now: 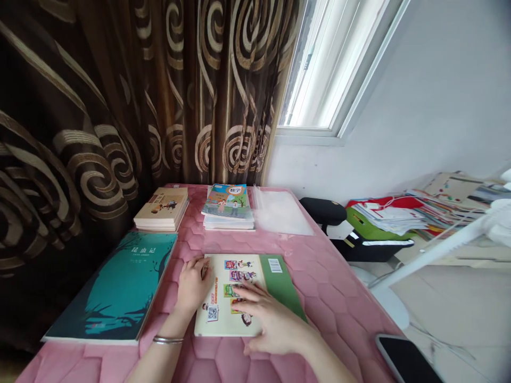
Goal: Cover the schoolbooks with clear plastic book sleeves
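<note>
Two hands, left hand (195, 282) and right hand (269, 316): both at the same book (223, 290), apparently to keep it steady from either side.
Left: curled at the upper left edge, fingertips partly hidden; cannot tell whether pinching or only pressing.
Right: spread loosely over the cover, clenched on nothing, probably guarding against sliding.
Book: lying flat, back cover up, squarely in front, perhaps for easy reach.
Teal book (123, 282): flat on the left, well clear of the fingers, presumably to leave working room.
Tan stack (162, 207): piled neatly beyond the teal book.
Colourful stack (227, 205): at the far edge, beside clear plastic sheets (285, 213).
Pink quilted cover (331, 303): spread underneath, likely cushioning.
</note>
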Demonstrator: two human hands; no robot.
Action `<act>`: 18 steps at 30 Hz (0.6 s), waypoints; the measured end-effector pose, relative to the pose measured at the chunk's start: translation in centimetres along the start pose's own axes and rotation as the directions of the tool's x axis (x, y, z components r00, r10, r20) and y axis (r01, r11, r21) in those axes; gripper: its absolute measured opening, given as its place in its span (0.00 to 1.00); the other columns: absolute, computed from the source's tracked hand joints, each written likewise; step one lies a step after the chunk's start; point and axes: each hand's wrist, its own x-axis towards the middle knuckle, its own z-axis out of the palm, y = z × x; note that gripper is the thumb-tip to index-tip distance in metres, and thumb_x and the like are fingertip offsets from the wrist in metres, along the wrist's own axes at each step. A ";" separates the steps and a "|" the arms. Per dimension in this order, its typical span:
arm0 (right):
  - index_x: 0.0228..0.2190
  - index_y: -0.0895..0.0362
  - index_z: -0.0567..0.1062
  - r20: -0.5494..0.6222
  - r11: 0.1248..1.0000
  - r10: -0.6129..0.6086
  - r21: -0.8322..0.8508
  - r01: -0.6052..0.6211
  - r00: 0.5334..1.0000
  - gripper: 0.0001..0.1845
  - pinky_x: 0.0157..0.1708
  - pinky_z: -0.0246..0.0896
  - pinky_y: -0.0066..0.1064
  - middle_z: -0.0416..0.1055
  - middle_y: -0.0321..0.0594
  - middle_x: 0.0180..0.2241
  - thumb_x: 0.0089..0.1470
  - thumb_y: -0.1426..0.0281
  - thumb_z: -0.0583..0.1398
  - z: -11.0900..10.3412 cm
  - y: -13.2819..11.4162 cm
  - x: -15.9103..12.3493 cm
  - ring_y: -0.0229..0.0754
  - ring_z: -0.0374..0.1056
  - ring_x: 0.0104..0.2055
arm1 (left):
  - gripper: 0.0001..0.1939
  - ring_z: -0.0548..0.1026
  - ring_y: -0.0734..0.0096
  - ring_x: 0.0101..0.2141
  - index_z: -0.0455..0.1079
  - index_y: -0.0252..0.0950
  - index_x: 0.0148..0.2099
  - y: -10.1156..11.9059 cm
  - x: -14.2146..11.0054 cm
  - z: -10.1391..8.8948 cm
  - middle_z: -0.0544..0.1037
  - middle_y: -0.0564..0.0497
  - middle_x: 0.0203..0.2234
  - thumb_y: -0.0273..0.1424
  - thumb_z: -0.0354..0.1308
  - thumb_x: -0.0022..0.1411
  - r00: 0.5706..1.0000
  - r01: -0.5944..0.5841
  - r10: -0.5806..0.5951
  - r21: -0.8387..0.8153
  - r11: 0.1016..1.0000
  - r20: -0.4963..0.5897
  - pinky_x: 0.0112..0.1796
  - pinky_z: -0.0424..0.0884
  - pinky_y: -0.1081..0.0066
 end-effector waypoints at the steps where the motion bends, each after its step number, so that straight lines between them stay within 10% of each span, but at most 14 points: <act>1: 0.55 0.49 0.70 0.009 1.000 0.000 -0.001 0.000 1.000 0.39 0.66 0.33 0.48 0.51 0.39 0.65 0.38 0.61 0.70 0.1 0.2 -0.2 0.54 0.38 0.69 | 0.15 0.73 0.58 0.44 0.74 0.36 0.47 0.0 0.0 0.0 0.77 0.44 0.44 0.30 0.52 0.61 1.000 -0.010 0.010 0.004 1.000 -0.007 0.48 0.69 0.57; 12: 0.56 0.48 0.69 -0.024 0.998 -0.067 0.014 0.068 0.997 0.35 0.66 0.34 0.46 0.55 0.36 0.64 0.45 0.67 0.67 0.1 1.6 -0.6 0.49 0.42 0.68 | 0.11 0.71 0.57 0.51 0.74 0.41 0.43 2.0 -1.4 -0.8 0.74 0.45 0.49 0.29 0.53 0.60 0.979 -0.118 0.128 -0.069 0.991 0.158 0.50 0.66 0.54; 18: 0.53 0.49 0.72 -0.095 0.995 -0.102 -0.008 0.102 0.990 0.33 0.66 0.40 0.42 0.61 0.38 0.60 0.43 0.66 0.68 0.4 1.9 -0.6 0.49 0.49 0.66 | 0.10 0.65 0.56 0.58 0.75 0.43 0.41 3.5 -1.3 -3.1 0.72 0.46 0.54 0.38 0.62 0.55 0.839 -0.172 0.316 -0.334 0.927 0.444 0.58 0.58 0.53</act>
